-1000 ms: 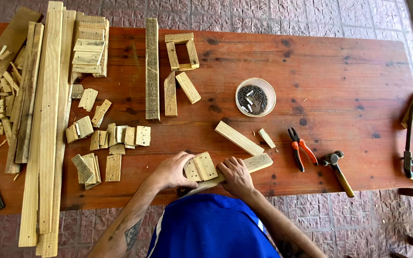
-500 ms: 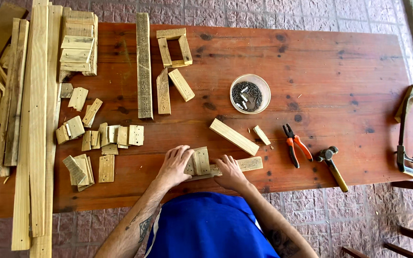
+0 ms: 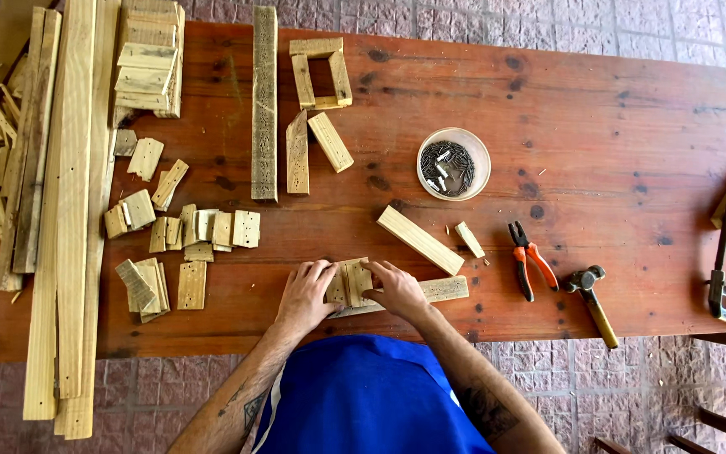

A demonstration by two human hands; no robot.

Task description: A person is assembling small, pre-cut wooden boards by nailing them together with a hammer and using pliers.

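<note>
Here, left hand (image 3: pixel 308 294) and right hand (image 3: pixel 397 288) closed from either side around small wood blocks (image 3: pixel 349 282), fingers curled over the top edges, seemingly pressing the pieces flush together. Blocks resting on a longer slat (image 3: pixel 439 291) at the near edge of the red-brown table (image 3: pixel 615 109). Just beyond, a loose plank offcut (image 3: pixel 419 240) and small chip (image 3: pixel 469 239). Farther right, pliers (image 3: pixel 527 259) and hammer (image 3: pixel 594 298), within reach. Bowl of nails (image 3: pixel 453 163) behind. Cut blocks (image 3: pixel 203 229) and long boards (image 3: pixel 73 193) to the left.
</note>
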